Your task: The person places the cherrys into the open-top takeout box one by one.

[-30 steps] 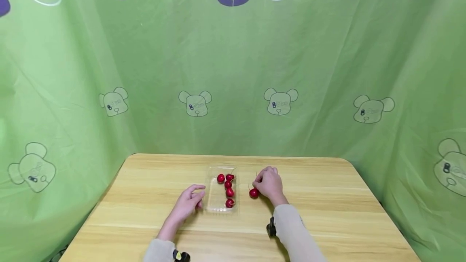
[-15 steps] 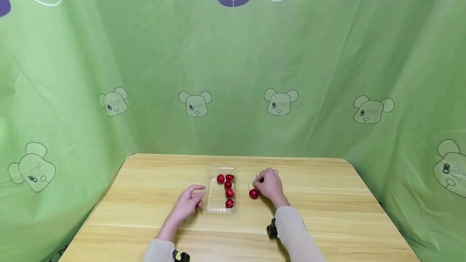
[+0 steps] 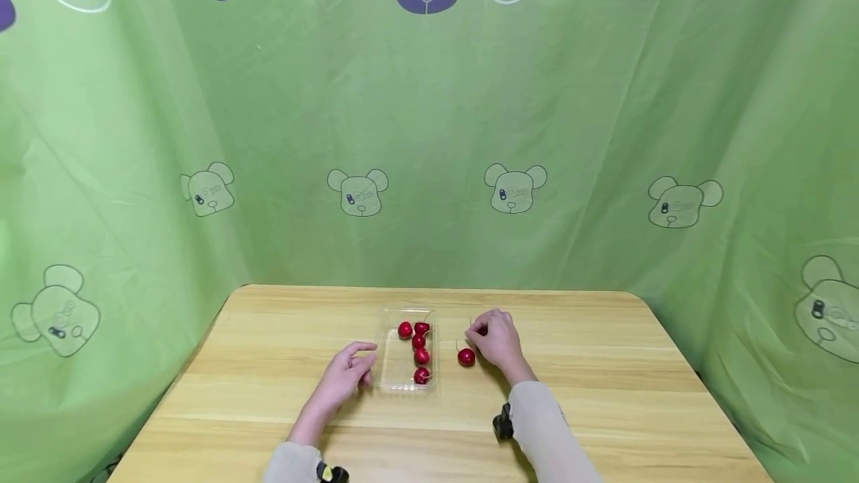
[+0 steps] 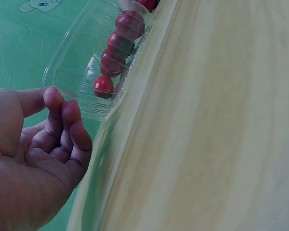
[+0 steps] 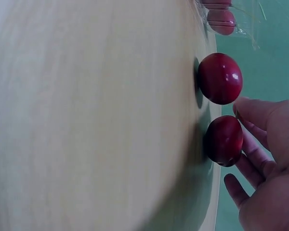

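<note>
A clear plastic tray (image 3: pixel 397 365) lies on the table with several red cherries (image 3: pixel 421 356) in it, mostly lined along its right side. My left hand (image 3: pixel 344 376) is at the tray's left edge; in the left wrist view its thumb and index finger pinch the rim near a corner. To the right of the tray, my right hand (image 3: pixel 498 339) pinches the stem of a dark red cherry (image 5: pixel 224 141), which hangs low beside the fingers. Another cherry (image 5: pixel 220 78) rests on the table between that hand and the tray, its stem pointing up.
The wooden table (image 3: pixel 604 379) has rounded far corners. Green printed curtains (image 3: pixel 429 110) hang behind it and along both sides. A black wrist camera (image 3: pixel 502 422) sits at the right sleeve cuff and another (image 3: pixel 333 473) at the left.
</note>
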Motion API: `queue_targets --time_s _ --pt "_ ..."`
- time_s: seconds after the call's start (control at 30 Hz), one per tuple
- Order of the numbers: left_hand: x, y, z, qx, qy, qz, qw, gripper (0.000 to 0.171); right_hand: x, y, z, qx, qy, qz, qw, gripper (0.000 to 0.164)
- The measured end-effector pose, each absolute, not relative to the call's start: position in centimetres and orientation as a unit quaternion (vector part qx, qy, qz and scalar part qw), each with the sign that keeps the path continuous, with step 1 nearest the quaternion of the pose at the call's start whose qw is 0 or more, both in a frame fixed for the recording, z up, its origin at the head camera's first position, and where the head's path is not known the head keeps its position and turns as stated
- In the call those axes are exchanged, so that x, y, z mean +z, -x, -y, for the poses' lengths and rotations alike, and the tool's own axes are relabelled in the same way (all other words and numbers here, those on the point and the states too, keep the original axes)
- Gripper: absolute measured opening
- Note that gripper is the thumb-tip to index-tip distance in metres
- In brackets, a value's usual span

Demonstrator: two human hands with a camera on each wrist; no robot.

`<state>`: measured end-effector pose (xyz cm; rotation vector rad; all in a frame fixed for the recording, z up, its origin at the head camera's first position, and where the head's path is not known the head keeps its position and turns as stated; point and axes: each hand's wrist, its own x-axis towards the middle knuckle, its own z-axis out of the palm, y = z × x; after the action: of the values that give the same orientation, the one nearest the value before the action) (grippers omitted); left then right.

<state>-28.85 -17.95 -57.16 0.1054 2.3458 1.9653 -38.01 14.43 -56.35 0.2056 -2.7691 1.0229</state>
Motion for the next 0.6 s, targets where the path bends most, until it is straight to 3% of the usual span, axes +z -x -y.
queue_targets --time_s 0.6 --pt "-57.56 28.94 17.78 0.637 -0.026 -0.77 0.032 0.04 -55.55 37.8 -14.63 0.358 -0.075 0.924 0.108 0.009"
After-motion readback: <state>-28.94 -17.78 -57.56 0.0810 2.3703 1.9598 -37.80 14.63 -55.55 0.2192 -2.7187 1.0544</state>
